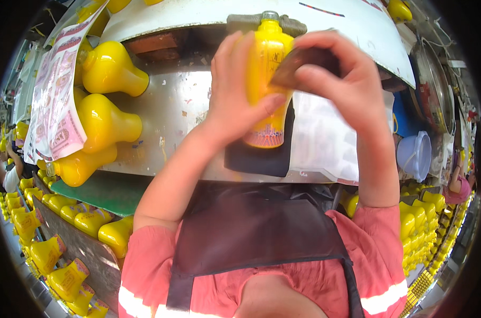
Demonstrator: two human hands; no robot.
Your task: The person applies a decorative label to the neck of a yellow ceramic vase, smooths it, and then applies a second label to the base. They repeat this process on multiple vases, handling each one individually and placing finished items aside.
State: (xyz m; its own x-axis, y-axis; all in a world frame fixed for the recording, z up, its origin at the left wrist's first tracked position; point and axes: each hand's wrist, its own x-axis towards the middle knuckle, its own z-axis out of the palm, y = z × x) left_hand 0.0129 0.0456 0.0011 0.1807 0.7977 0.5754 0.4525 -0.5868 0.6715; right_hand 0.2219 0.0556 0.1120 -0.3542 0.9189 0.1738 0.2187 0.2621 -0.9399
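A glossy yellow bottle [271, 55] lies on its back, printed side up, its neck toward the far side. Under its base is a black pad [243, 160], and a rolled grey cloth [293, 24] props the neck. My left hand [231, 87] grips the bottle from the left, thumb across its lower front. In my right hand [354, 74] is a dark brown, flat flexible piece, perhaps a scraper [289, 71], pinched between thumb and fingers. Its pointed edge meets or hovers over the bottle's right side; blur hides which.
Several plain yellow bottles [108, 122] lie at the left beside printed pink decal sheets [65, 106]. White paper [325, 132] covers the metal table's right part. A pale blue bucket [414, 155] stands at the right. Rows of yellow bottles [418, 222] fill both sides below.
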